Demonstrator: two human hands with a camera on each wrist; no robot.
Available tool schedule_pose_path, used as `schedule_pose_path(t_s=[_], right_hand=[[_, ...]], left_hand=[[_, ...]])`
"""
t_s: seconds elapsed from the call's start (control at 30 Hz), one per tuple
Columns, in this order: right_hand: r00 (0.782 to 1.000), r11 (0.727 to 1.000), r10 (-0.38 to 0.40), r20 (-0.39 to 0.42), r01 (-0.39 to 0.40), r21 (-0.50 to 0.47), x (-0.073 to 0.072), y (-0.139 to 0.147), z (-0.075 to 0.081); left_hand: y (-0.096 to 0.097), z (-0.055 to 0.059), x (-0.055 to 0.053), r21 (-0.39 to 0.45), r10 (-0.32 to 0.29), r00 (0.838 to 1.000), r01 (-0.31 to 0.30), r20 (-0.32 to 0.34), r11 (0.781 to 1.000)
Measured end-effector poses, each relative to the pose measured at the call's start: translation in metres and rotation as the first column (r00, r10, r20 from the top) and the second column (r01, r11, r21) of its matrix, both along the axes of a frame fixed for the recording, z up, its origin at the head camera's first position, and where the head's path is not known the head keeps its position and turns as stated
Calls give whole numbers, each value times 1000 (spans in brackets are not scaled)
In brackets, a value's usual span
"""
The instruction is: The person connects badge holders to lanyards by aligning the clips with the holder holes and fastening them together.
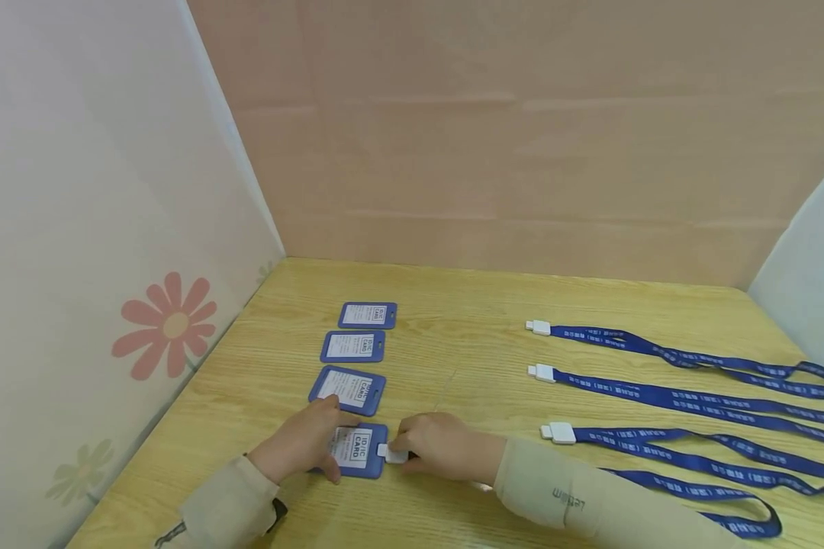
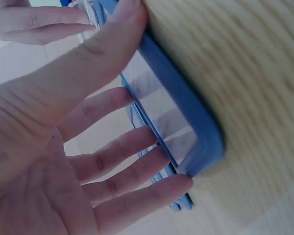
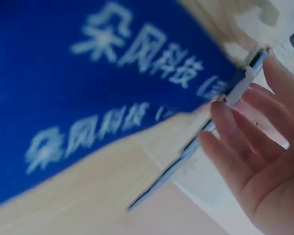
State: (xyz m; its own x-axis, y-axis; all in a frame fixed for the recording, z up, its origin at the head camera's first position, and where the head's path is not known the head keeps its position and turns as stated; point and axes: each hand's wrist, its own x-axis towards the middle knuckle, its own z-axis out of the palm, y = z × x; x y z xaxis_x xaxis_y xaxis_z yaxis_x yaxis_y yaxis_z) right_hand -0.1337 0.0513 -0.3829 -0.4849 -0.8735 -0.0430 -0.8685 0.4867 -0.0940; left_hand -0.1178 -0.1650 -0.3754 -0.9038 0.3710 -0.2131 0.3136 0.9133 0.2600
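Note:
My left hand (image 1: pixel 298 442) holds the nearest blue ID badge holder (image 1: pixel 365 467) flat on the table, thumb on its near edge and fingers along the far edge. In the left wrist view, the holder's blue frame (image 2: pixel 208 144) runs between thumb and fingers. My right hand (image 1: pixel 446 446) pinches the white clip (image 1: pixel 397 457) of a blue lanyard. That clip meets the holder's slotted right end; whether it is hooked through the slot, I cannot tell. The lanyard's blue strap (image 3: pixel 112 88), with white lettering, fills much of the right wrist view and passes beneath my right sleeve.
Farther back, three more blue badge holders (image 1: pixel 350 387) (image 1: pixel 354 346) (image 1: pixel 368 315) lie in a column. On the right, three lanyards (image 1: pixel 659 450) (image 1: pixel 648 393) (image 1: pixel 648 347) lie with white clips facing left. Fabric walls (image 1: pixel 487 152) enclose the wooden table (image 1: pixel 467 320).

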Motion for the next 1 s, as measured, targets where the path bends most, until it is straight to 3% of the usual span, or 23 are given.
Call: schedule_pose_path(t_s=[0.2, 0.4, 0.63, 0.83, 1.0], right_hand=[[998, 999, -37, -50, 35, -31, -2, 34, 9], [982, 977, -180, -50, 172, -128, -6, 83, 23], [918, 909, -397, -16, 390, -145, -8, 143, 34], [848, 843, -525, 71, 529, -92, -11, 175, 27], [841, 840, -531, 101, 539, -66, -12, 187, 19]], left_hand=[[0, 0, 1, 36, 18, 1000, -18, 4, 999], [-2, 0, 2, 30, 17, 1000, -17, -9, 999], [0, 3, 2, 14, 32, 999, -32, 1, 999], [2, 6, 0, -4, 33, 999, -33, 8, 999], [1, 6, -2, -6, 24, 999, -24, 31, 1000]])
